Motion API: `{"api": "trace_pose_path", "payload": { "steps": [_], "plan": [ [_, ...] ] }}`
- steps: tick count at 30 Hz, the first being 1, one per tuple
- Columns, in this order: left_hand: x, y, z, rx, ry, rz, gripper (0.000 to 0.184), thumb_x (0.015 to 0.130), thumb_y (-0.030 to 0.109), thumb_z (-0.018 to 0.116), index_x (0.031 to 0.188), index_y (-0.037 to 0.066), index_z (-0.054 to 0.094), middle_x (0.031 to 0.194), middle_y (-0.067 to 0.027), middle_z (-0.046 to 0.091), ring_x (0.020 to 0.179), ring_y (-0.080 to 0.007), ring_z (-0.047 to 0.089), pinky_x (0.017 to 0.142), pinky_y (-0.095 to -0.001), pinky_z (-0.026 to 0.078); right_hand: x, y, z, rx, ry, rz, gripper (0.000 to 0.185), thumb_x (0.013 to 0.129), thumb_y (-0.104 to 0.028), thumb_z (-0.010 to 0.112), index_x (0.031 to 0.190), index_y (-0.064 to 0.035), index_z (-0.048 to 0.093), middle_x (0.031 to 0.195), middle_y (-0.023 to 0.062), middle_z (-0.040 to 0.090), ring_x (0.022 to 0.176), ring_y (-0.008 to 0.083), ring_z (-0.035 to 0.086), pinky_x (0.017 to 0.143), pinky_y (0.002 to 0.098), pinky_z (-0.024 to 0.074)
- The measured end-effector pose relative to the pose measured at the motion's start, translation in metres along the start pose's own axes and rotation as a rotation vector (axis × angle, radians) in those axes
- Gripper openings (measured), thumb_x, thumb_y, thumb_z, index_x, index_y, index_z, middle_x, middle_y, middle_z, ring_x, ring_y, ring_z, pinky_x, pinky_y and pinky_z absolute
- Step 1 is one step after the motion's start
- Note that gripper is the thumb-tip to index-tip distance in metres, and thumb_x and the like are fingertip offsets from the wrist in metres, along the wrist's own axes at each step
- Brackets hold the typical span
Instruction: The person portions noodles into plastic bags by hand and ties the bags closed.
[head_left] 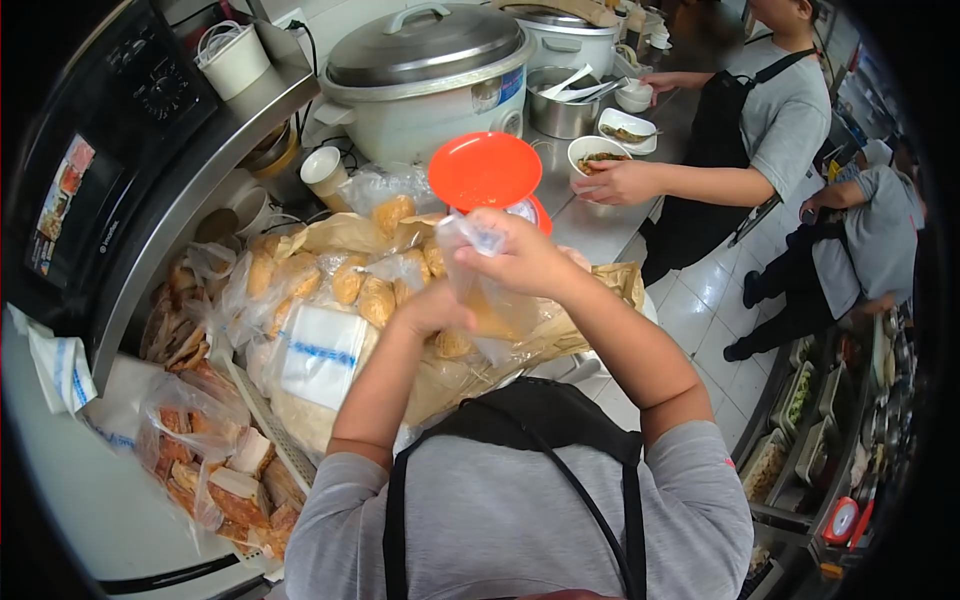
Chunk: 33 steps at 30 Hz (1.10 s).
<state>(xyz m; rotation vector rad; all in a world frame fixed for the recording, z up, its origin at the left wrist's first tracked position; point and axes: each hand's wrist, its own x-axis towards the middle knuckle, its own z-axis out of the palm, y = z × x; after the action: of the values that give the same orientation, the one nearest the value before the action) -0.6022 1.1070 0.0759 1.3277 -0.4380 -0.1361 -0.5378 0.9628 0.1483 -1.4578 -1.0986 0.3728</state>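
My right hand (515,250) pinches the gathered top of a clear plastic bag (490,305) with yellowish-brown contents. Against the bag's left side is my left hand (438,306), its fingers curled and partly hidden by the plastic. Below and left of the hands, several small filled bags (377,300) lie on brown paper (420,375). A stack of white plastic bags with a blue stripe (322,355) rests beside them. Just beyond my hands stands a scale with an orange-red pan (485,172).
A large lidded cooker (425,100) stands behind the scale. Crates of bagged meat chunks (235,490) are at the lower left. At the right, a co-worker (765,130) holds a white bowl (597,158); another person (880,235) stands farther back.
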Motion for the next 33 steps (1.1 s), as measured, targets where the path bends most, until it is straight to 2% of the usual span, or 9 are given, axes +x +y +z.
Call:
{"api": "trace_pose_path", "payload": {
  "steps": [4, 10, 15, 17, 18, 24, 27, 31, 33],
  "plan": [
    [0.001, -0.018, 0.028, 0.053, -0.098, -0.280, 0.069, 0.056, 0.030, 0.075, 0.111, 0.003, 0.043, 0.109, -0.0066, 0.047, 0.101, -0.0168, 0.044, 0.084, -0.0294, 0.037, 0.008, 0.013, 0.017, -0.130, 0.026, -0.048, 0.015, 0.075, -0.016, 0.058, 0.082, -0.0053, 0.051, 0.073, 0.0061, 0.054, 0.068, 0.0156, 0.053, 0.060, 0.0270, 0.0416],
    [0.006, -0.016, 0.068, 0.187, -0.177, -0.388, 0.031, 0.073, 0.004, 0.052, 0.103, 0.001, 0.049, 0.102, -0.0064, 0.052, 0.093, -0.0161, 0.049, 0.080, -0.0290, 0.040, -0.007, 0.025, 0.016, -0.443, -0.079, -0.010, 0.021, 0.071, -0.020, 0.061, 0.081, -0.0056, 0.050, 0.074, 0.0107, 0.055, 0.068, 0.0229, 0.055, 0.059, 0.0308, 0.0421],
    [-0.012, -0.038, 0.074, -0.032, -0.113, -0.233, 0.014, 0.070, -0.002, 0.043, 0.064, 0.002, 0.054, 0.091, -0.0108, 0.055, 0.092, -0.0208, 0.050, 0.079, -0.0294, 0.039, -0.032, 0.058, -0.003, -0.250, 0.083, -0.271, 0.045, 0.067, -0.030, 0.065, 0.098, -0.0016, 0.048, 0.070, 0.0060, 0.057, 0.063, 0.0187, 0.057, 0.059, 0.0283, 0.0459],
    [-0.014, -0.052, 0.069, -0.075, -0.132, -0.215, 0.012, 0.069, -0.001, 0.043, 0.061, 0.002, 0.051, 0.081, -0.0107, 0.057, 0.082, -0.0203, 0.054, 0.073, -0.0296, 0.042, -0.058, 0.061, -0.018, -0.111, -0.339, 0.123, 0.053, 0.071, -0.036, 0.061, 0.105, 0.0002, 0.046, 0.073, 0.0045, 0.057, 0.056, 0.0141, 0.056, 0.056, 0.0235, 0.0466],
    [-0.013, -0.054, 0.070, -0.084, -0.123, -0.211, 0.011, 0.068, 0.000, 0.043, 0.061, 0.003, 0.051, 0.078, -0.0096, 0.057, 0.077, -0.0190, 0.055, 0.068, -0.0282, 0.044, -0.070, 0.031, -0.020, 0.073, -0.668, 0.616, 0.051, 0.074, -0.038, 0.057, 0.107, -0.0003, 0.046, 0.075, 0.0054, 0.057, 0.054, 0.0125, 0.056, 0.054, 0.0215, 0.0468],
    [-0.003, -0.038, 0.087, 0.129, -0.185, -0.509, 0.008, 0.073, 0.005, 0.049, 0.067, 0.001, 0.054, 0.069, -0.0085, 0.057, 0.065, -0.0171, 0.056, 0.057, -0.0274, 0.046, -0.096, -0.001, -0.003, 0.373, -0.236, 0.675, 0.030, 0.084, -0.025, 0.045, 0.103, -0.0026, 0.050, 0.081, 0.0071, 0.058, 0.061, 0.0123, 0.057, 0.061, 0.0219, 0.0466],
    [-0.006, -0.026, 0.091, 0.115, -0.391, -0.565, 0.013, 0.071, 0.008, 0.055, 0.082, 0.002, 0.057, 0.081, -0.0076, 0.057, 0.079, -0.0147, 0.054, 0.067, -0.0278, 0.044, -0.108, 0.027, 0.008, 0.162, -0.182, 0.170, 0.023, 0.083, -0.023, 0.045, 0.091, -0.0054, 0.057, 0.081, 0.0070, 0.057, 0.068, 0.0146, 0.056, 0.065, 0.0250, 0.0452],
    [-0.009, -0.025, 0.099, -0.016, -0.472, -0.412, 0.014, 0.071, 0.004, 0.054, 0.085, 0.002, 0.057, 0.088, -0.0075, 0.056, 0.088, -0.0170, 0.052, 0.077, -0.0307, 0.041, -0.108, 0.008, 0.010, 0.233, -0.204, 0.198, 0.021, 0.083, -0.017, 0.040, 0.083, -0.0034, 0.057, 0.080, 0.0064, 0.057, 0.070, 0.0140, 0.054, 0.068, 0.0253, 0.0429],
    [-0.014, -0.024, 0.101, -0.084, -0.329, -0.336, 0.011, 0.073, -0.002, 0.050, 0.081, 0.003, 0.056, 0.088, -0.0081, 0.057, 0.083, -0.0163, 0.053, 0.073, -0.0257, 0.042, -0.104, -0.018, 0.004, 0.344, -0.118, 0.508, 0.020, 0.083, -0.018, 0.039, 0.079, -0.0035, 0.052, 0.072, 0.0054, 0.054, 0.064, 0.0131, 0.052, 0.063, 0.0256, 0.0426]
  ]
}}
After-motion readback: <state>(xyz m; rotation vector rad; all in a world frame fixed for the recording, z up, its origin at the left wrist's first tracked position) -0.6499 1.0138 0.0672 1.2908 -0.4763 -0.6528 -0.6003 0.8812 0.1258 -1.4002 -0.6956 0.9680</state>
